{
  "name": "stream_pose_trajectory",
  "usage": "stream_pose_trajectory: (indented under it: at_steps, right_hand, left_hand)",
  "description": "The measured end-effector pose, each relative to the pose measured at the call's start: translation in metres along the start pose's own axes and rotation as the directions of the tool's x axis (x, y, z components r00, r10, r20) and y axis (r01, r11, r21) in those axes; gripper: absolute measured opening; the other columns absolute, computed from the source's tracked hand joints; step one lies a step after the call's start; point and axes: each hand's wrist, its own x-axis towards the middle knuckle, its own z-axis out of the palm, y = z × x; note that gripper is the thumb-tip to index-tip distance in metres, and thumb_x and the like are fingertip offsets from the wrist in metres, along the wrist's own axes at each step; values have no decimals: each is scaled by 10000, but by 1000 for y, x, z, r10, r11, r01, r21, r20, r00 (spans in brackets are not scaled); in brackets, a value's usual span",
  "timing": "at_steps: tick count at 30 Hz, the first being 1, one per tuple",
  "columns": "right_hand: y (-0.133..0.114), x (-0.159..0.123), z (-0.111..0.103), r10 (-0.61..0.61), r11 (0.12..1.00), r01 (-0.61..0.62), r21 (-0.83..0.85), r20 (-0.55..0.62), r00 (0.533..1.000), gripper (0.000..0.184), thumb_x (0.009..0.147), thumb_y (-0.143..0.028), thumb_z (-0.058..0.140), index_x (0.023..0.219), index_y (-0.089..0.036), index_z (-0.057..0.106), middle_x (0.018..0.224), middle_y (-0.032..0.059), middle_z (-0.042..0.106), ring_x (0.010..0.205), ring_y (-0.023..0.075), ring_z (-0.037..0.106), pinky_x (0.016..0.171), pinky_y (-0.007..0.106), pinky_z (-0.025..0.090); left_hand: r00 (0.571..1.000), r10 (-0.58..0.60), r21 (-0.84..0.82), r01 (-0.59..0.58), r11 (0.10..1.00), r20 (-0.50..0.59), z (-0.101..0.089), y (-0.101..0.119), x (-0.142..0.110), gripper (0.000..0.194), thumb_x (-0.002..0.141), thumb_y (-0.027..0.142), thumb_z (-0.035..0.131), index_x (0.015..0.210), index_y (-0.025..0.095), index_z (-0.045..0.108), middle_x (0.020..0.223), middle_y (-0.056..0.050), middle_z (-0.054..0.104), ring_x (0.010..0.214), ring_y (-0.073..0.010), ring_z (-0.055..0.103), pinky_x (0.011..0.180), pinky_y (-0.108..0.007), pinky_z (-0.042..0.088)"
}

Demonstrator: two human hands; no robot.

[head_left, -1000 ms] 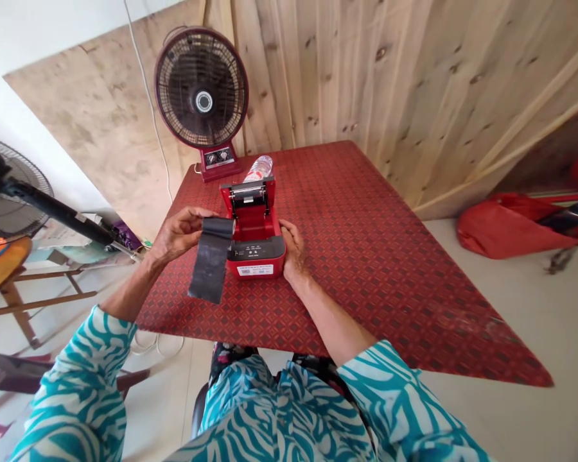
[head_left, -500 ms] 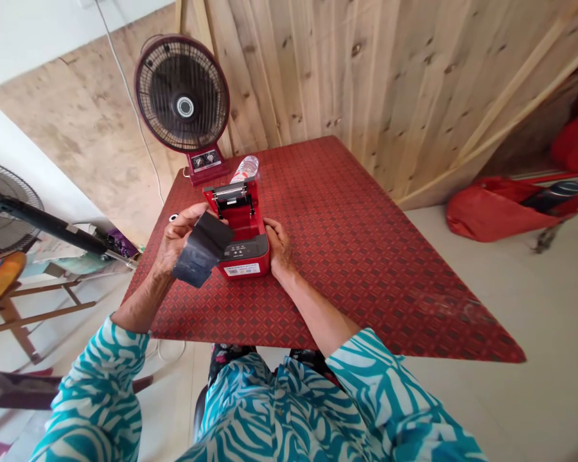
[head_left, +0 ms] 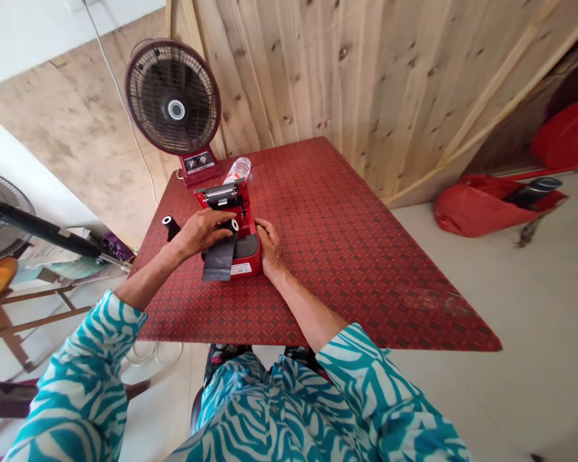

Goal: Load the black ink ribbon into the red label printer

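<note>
A small red and black label printer (head_left: pixel 253 258) stands on the table with its lid raised. Over its inside, my left hand (head_left: pixel 200 232) pinches a black roll (head_left: pixel 234 225) with a white core. A loose black strip (head_left: pixel 218 262) from that roll drapes over the printer's front and covers part of its panel and label. My right hand (head_left: pixel 268 242) grips the printer's right side, fingers along the wall. To the left of my left wrist, a second black roll (head_left: pixel 172 227) with a white core is on the table.
Behind the printer lies a clear plastic bottle (head_left: pixel 238 170). A dark red fan (head_left: pixel 176 110) stands at the table's back left. The table (head_left: pixel 347 256) has a red patterned cover. A red bag (head_left: pixel 476 205) is on the floor to the right.
My left hand has moved right, bringing the black roll over the open printer, and its strip now hangs over the front. The right hand keeps its grip on the printer. The view has shifted slightly.
</note>
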Motion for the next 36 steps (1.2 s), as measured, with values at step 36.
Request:
stream_pose_trajectory:
  at_steps: [36]
  right_hand:
    - [13, 3, -5, -28, 1000, 28, -11, 19, 999, 348, 847, -522, 580, 1062, -284, 717, 1093, 24, 741, 1125, 229, 628, 972, 416, 520]
  left_hand:
    - [932, 118, 22, -117, 993, -344, 27, 29, -67, 144, 983, 329, 620, 945, 206, 684, 1005, -62, 799, 970, -198, 753, 1000, -408, 521]
